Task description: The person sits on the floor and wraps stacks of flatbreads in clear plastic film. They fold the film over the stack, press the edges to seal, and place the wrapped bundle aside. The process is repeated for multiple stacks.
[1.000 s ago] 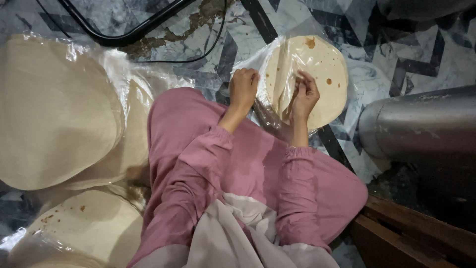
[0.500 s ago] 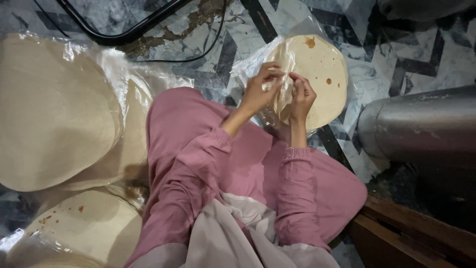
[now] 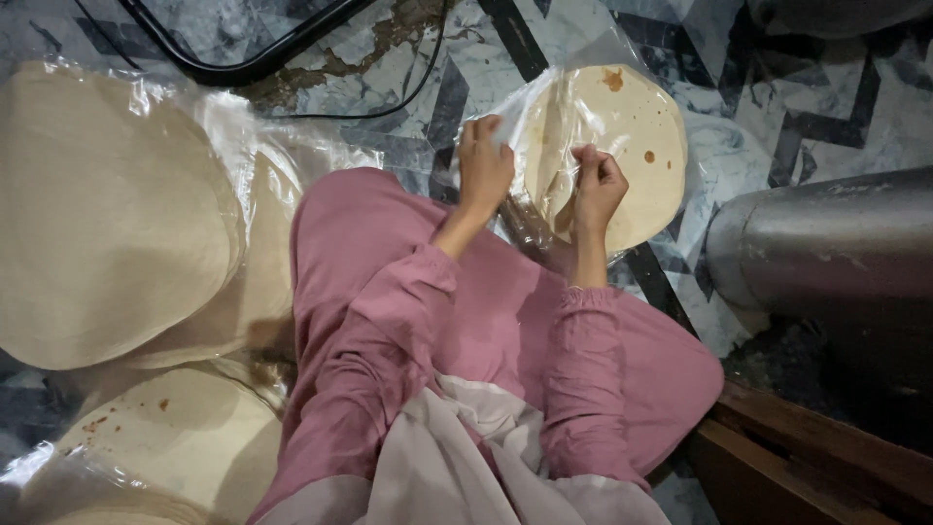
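Two hands work at one item: I see a round, pale flatbread with brown scorch spots, lying flat on the patterned marble floor inside a thin clear plastic bag. My left hand sits at the bread's near-left edge, fingers curled onto the film there. My right hand lies directly over the bread's lower middle, fingers pinched closed on a raised crease of film or of the bread itself; which of the two I cannot tell, as the plastic glares. That crease runs roughly away from me, top to bottom in the view, between the two hands. The bread extends up and to the right of both grips, so the right hand is nearer its centre. Stacks of similar pale round flatbreads lie well apart on the left, and a grey metal cylinder rests near on the right.
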